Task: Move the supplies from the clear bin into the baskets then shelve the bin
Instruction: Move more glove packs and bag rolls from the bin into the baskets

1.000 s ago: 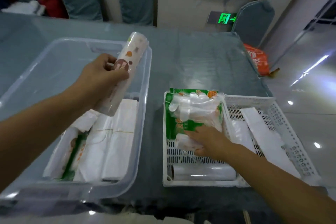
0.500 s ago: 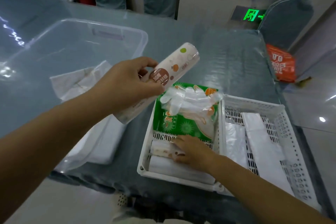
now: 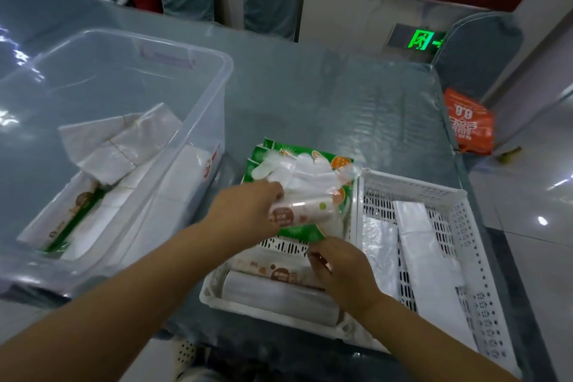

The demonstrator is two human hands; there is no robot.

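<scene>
The clear bin point(image 3: 214, 77) stands at the left with white folded bags point(image 3: 124, 146) and a green-striped pack inside. My left hand point(image 3: 248, 211) grips a white dotted roll point(image 3: 305, 212) low over the left white basket point(image 3: 214, 296), above the green glove packs point(image 3: 297, 170). My right hand point(image 3: 341, 267) rests in that basket with its fingers bent on a second dotted roll point(image 3: 279, 273) lying next to a plain white roll point(image 3: 279, 295).
A second white basket point(image 3: 474, 257) to the right holds flat white bags. Both baskets sit near the glass table's front edge. Covered chairs stand behind the table. An orange bag point(image 3: 468, 124) hangs off the table's right side.
My left hand carried the dotted roll from over the bin to low over the left basket. My right hand shifted from the glove packs to the rolls at the basket's front.
</scene>
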